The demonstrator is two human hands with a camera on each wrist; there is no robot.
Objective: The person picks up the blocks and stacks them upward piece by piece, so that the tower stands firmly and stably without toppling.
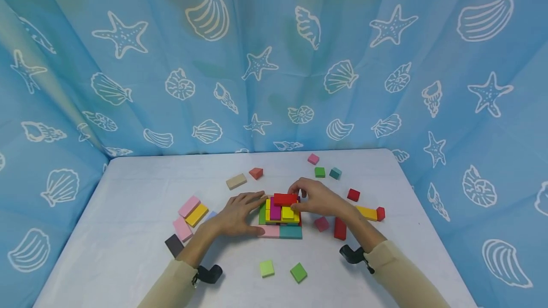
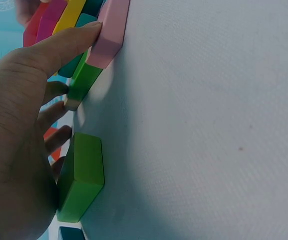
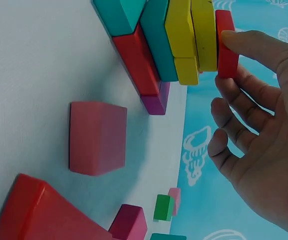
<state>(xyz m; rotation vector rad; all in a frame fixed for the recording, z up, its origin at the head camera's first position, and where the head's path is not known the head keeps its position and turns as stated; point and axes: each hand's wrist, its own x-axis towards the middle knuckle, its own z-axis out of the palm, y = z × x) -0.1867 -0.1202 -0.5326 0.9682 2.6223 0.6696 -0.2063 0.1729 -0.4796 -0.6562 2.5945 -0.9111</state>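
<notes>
A layered stack of colored wooden blocks stands mid-table, with a pink block (image 1: 269, 231) and a teal block (image 1: 290, 232) along its near side. My right hand (image 1: 318, 197) pinches a red block (image 1: 284, 199) at the top, thumb on one face and fingers behind it. Beneath it show a purple block (image 1: 275, 210) and yellow blocks (image 3: 203, 37). At the stack's left side rests my left hand (image 1: 237, 215), fingers extended. Its thumb touches the pink block (image 2: 111, 35), while the other fingers lie near a green block (image 2: 85, 80).
Pink, yellow and dark blocks (image 1: 174, 245) lie left of the stack. Two light green blocks (image 1: 298, 273) are in front. Red blocks (image 1: 340, 228) and a yellow block (image 1: 366, 213) lie by the right forearm. Small blocks (image 1: 319, 172) are scattered behind. A blue shell-patterned curtain (image 1: 257, 99) surrounds the table.
</notes>
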